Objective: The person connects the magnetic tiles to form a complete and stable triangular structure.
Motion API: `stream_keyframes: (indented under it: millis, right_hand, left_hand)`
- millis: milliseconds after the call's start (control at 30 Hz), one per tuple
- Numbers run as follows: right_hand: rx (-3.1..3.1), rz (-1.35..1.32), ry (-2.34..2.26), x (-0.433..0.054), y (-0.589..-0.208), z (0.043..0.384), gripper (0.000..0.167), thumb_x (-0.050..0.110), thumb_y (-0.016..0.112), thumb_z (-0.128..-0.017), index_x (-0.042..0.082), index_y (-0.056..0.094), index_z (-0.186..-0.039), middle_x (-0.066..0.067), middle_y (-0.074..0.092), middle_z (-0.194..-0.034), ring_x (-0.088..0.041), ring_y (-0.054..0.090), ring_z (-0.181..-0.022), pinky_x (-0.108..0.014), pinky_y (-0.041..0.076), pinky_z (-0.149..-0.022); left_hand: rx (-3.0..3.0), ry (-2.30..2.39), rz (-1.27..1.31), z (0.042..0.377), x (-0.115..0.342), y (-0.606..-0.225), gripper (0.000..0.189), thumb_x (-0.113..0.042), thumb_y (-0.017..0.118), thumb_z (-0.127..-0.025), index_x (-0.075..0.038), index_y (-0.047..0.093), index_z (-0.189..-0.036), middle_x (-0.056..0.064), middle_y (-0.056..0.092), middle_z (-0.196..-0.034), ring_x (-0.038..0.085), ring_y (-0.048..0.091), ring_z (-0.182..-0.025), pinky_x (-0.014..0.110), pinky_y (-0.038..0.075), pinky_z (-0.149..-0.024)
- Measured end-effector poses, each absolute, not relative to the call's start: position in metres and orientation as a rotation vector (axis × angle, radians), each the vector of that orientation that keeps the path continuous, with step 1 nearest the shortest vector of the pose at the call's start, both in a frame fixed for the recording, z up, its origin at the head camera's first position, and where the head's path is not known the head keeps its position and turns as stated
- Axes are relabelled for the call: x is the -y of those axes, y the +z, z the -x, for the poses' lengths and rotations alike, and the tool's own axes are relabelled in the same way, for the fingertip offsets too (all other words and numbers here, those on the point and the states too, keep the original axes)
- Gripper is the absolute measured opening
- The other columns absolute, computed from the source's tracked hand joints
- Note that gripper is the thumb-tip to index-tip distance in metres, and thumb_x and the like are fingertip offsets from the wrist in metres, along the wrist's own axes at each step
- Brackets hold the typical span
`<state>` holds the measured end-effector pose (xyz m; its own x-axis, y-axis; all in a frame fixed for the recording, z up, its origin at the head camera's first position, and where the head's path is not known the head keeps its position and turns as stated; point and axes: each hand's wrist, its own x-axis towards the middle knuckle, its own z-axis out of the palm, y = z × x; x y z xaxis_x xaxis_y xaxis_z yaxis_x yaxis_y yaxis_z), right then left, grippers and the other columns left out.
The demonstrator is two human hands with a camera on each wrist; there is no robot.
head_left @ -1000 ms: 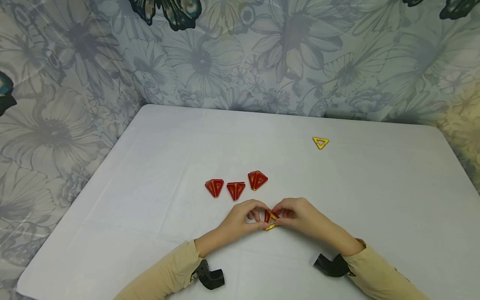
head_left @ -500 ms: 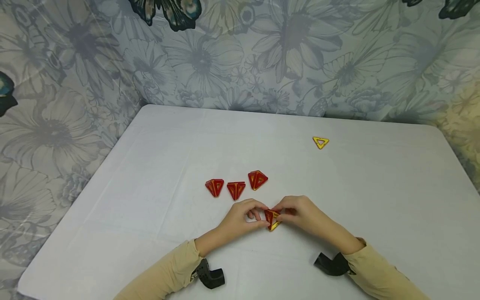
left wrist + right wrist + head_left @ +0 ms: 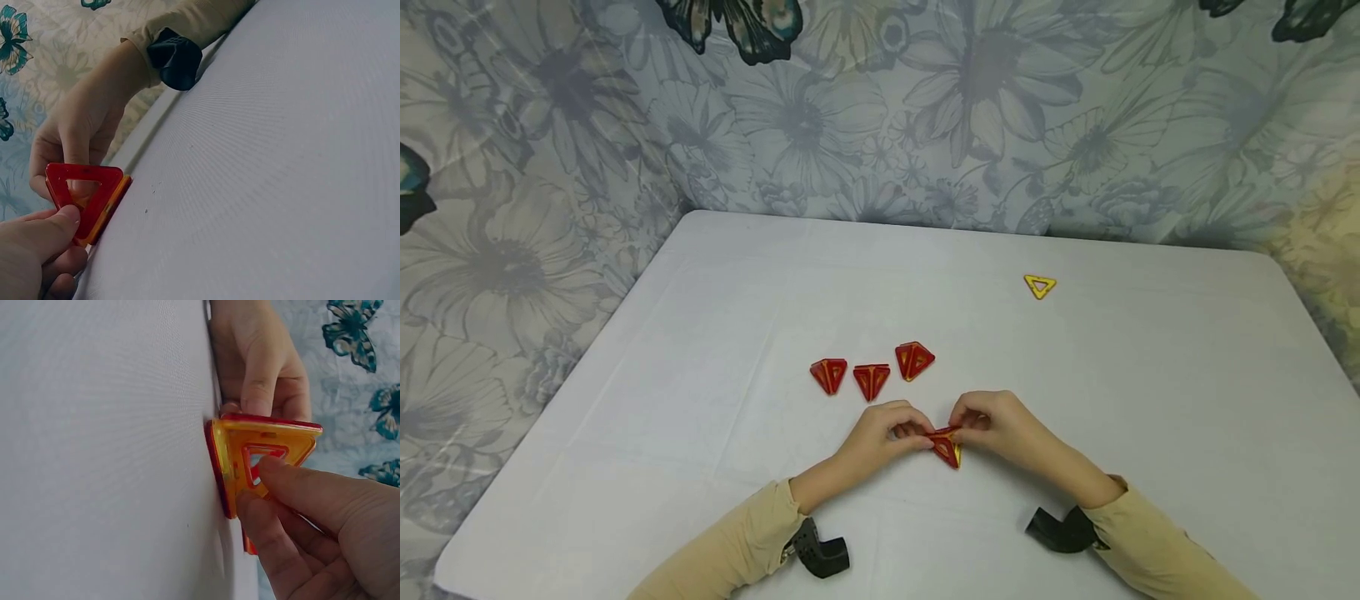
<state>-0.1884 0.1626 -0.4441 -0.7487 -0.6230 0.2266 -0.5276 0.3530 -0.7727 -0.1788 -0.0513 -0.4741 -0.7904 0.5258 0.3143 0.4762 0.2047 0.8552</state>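
Between both hands, just above or on the white table, is a small pyramid (image 3: 947,452) of red and yellow triangular magnetic tiles. My left hand (image 3: 887,436) pinches its left side. In the left wrist view, the thumb lies over a red tile (image 3: 104,203) with a triangular hole. From the other side, my right hand (image 3: 1006,427) pinches the pyramid. In the right wrist view its thumb and finger are at the opening of a yellow tile (image 3: 235,456). Fingers hide part of the shape.
Beyond the hands lie three red tile pyramids: a left one (image 3: 829,377), a middle one (image 3: 872,382) and a right one (image 3: 914,361). A single yellow triangular tile (image 3: 1040,287) lies toward the back right. Flowered cloth (image 3: 805,125) hangs behind the table (image 3: 715,300).
The pyramid has been turned in the fingers: a red face now points toward the front, and the yellow side has swung to the right. The other pieces have stayed put.
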Motion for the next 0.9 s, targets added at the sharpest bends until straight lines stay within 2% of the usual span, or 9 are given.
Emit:
stream_keyframes:
  millis: [200,500,900]
  right_hand:
    - [-2.438,1.056,-1.446,-0.1614,-0.4487,0.1886,0.012,-0.001,0.072,-0.072,0.005,0.063,-0.078,-0.003,0.062,-0.076,-0.011,0.059,-0.067,-0.025,0.049,-0.059]
    - [-2.37,1.024,-1.488,-0.1618,-0.4511,0.1888,0.012,-0.004,0.07,-0.074,0.003,0.064,-0.081,-0.005,0.063,-0.08,-0.012,0.059,-0.07,-0.026,0.049,-0.062]
    - [-2.337,1.015,-1.501,-0.1635,-0.4512,0.1912,0.013,-0.002,0.069,-0.075,0.006,0.063,-0.082,-0.001,0.06,-0.078,-0.01,0.056,-0.067,-0.025,0.048,-0.058]
  left_hand:
    - [-2.386,1.65,-1.083,0.1793,0.0516,-0.4759,0.015,-0.011,0.072,-0.075,-0.005,0.068,-0.089,-0.004,0.061,-0.078,0.002,0.053,-0.068,0.019,0.044,-0.061]
    - [-2.389,1.581,-1.176,0.1796,0.0519,-0.4775,0.018,-0.012,0.07,-0.076,-0.004,0.069,-0.093,-0.002,0.062,-0.084,0.003,0.052,-0.074,0.017,0.043,-0.063]
    - [-2.385,1.598,-1.157,0.1796,0.0513,-0.4778,0.018,-0.013,0.07,-0.077,-0.005,0.069,-0.093,-0.002,0.062,-0.084,0.004,0.053,-0.073,0.018,0.044,-0.064]
